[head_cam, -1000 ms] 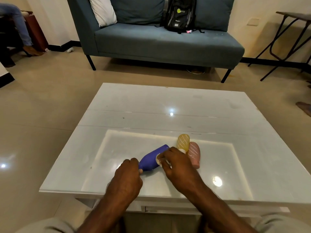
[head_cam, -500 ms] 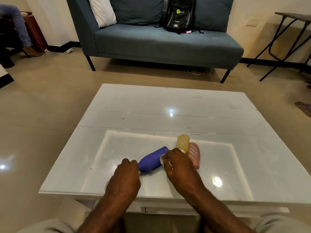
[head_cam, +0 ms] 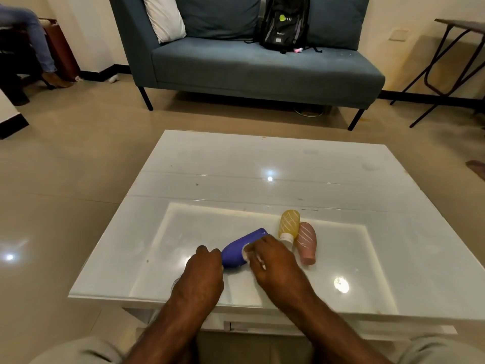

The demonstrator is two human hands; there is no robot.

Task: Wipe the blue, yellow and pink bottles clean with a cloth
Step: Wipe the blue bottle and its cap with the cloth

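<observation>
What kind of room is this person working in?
Most likely a living room or lounge: a blue-grey sofa with cushions stands against the wall, and a low glossy white coffee table sits before it on a tiled floor.

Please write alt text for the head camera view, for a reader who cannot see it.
A person's left hand steadies a blue bottle lying on a white table while the right hand presses a small white cloth on it. A yellow bottle and a pink bottle lie beside it.
</observation>
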